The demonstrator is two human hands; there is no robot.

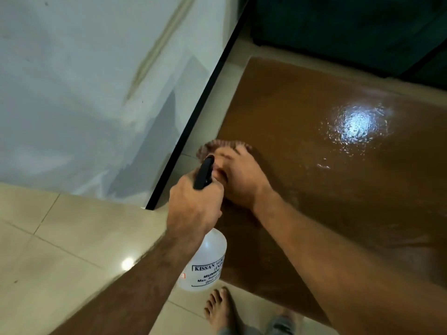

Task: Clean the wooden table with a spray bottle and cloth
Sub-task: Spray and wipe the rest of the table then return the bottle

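Observation:
My left hand point(193, 204) grips the neck of a clear plastic spray bottle point(208, 262) with a black trigger head, held above the table's left edge. Its white label carries black print. My right hand point(238, 176) presses a brownish cloth point(212, 147) flat on the brown wooden table point(338, 189) near its left edge. The cloth sticks out past my fingers and is blurred. A bright wet patch point(355, 123) shines on the table farther right.
A white wall point(84, 93) with a black skirting strip point(200, 112) runs along the left. Beige floor tiles point(60, 250) lie beside the table. My bare foot point(220, 310) stands at the table's near edge. Dark teal furniture point(350, 25) sits behind the table.

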